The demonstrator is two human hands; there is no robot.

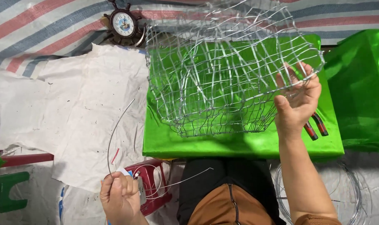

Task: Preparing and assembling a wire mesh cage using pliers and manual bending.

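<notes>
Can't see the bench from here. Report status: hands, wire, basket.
Left hand gripping a loose curved wire. Right hand holding the wire mesh basket by its rim, on the green pad. Red-handled pliers beside right hand.

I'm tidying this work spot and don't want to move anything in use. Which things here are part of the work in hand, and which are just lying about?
In use:
- wire basket, held at the rim by the right hand
- loose wire, pinched in the left hand
- green pad under the basket

Lying about:
- clock
- pliers
- wire coil
- red stool
</notes>
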